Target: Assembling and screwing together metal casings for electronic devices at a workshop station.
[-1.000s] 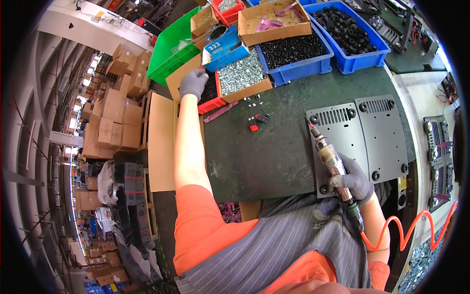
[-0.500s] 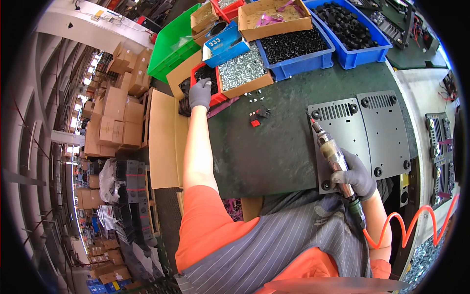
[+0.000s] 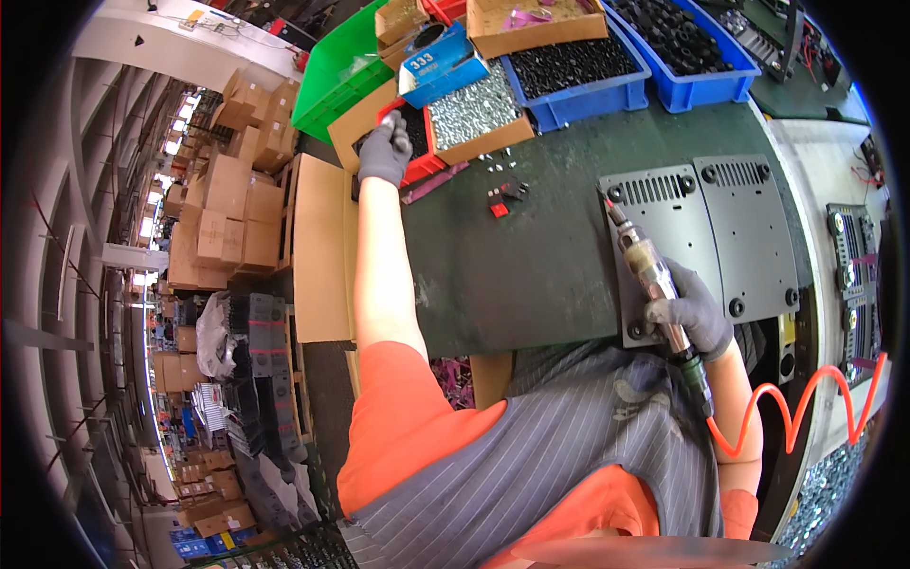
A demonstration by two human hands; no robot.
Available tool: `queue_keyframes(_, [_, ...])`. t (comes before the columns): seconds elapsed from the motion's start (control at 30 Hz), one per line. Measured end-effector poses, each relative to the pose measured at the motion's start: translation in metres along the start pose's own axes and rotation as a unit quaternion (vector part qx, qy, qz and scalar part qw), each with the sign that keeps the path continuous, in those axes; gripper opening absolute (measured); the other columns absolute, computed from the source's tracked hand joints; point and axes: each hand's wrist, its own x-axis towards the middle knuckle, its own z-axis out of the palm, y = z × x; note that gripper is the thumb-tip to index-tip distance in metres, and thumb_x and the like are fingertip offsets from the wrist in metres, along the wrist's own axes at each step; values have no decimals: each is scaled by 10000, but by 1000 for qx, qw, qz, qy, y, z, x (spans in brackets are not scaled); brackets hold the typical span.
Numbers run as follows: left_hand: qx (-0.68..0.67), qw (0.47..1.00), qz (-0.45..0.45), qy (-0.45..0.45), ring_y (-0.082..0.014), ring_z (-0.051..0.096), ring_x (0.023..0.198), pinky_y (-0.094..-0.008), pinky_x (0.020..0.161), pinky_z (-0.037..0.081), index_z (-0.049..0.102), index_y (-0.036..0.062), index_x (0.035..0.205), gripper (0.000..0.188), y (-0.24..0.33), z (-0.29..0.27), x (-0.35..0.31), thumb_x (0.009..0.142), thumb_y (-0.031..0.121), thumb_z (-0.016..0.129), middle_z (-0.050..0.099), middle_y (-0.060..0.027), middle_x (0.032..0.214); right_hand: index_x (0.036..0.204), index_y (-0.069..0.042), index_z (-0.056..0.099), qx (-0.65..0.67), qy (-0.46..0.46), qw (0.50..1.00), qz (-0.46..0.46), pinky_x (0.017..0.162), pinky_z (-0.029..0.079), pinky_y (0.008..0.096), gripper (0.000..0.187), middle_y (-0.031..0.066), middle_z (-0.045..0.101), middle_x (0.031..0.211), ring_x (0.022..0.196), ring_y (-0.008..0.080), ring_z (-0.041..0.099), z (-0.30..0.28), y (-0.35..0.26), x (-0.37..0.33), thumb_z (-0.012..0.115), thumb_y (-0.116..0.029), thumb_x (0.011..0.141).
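Note:
My left hand (image 3: 387, 154), in a grey glove, is at the red bin (image 3: 424, 169) of small black parts. Its fingers are curled together, and whatever they may hold is too small to make out. My right hand (image 3: 697, 313), gloved too, is wrapped round a pneumatic screwdriver (image 3: 646, 263) with an orange coiled hose (image 3: 791, 422). The tool's tip points away from me, over the left one of two dark grey metal plates (image 3: 668, 242). Each plate has a row of slots and round black feet near its corners. The right plate (image 3: 749, 228) lies alongside.
A cardboard box of silver screws (image 3: 474, 109), a blue bin of black screws (image 3: 578, 71) and a blue bin of black rubber parts (image 3: 678, 43) line the far edge. A red-and-black switch (image 3: 500, 204) and loose screws lie mid-table. An open carton (image 3: 327, 247) stands left.
My left hand has come up from inside the red bin, its curled fingers now showing. The right hand keeps its grip on the screwdriver. The whole view has shifted slightly.

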Motion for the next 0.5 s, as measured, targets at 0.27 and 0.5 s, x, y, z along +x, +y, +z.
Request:
queue_keyframes(0.27, [-173, 870, -326, -328, -103, 520, 687, -196, 538, 434, 595, 21, 1031, 234, -114, 71, -139, 928, 207, 496, 629, -85, 924, 1261, 24, 458, -10, -18, 1000, 1, 747, 441, 247, 771, 33, 526, 982, 833, 121, 514, 3, -11, -38, 726, -130, 555])
queue_keyframes(0.5, [-144, 836, -369, -379, -70, 516, 645, -157, 487, 401, 549, -8, 1117, 285, -190, 106, -217, 954, 218, 491, 587, -54, 881, 1259, 18, 465, -31, 12, 996, 89, 809, 441, 273, 769, 57, 558, 981, 873, 134, 544, 0, -12, -113, 749, -167, 569])
